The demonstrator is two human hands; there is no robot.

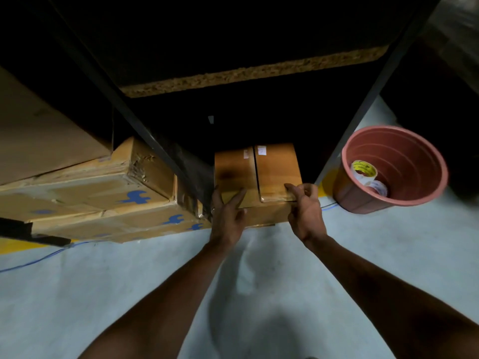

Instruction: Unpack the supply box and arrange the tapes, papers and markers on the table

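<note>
A brown cardboard supply box point(259, 169) sits on the floor under a dark shelf, its two top flaps closed with a seam between them. My left hand point(228, 213) lies on the near edge of the left flap, fingers spread. My right hand point(305, 208) pinches the near edge of the right flap between thumb and fingers. The box's contents are hidden. Tape rolls point(368, 177) lie inside a pink plastic pot point(404, 203) to the right.
Large taped cartons with blue logos point(103, 203) are stacked at the left. Black metal shelf posts point(145, 141) flank the box, with a chipboard shelf point(254, 71) above. The pale floor point(129, 281) stretches toward me, with a blue wire across it.
</note>
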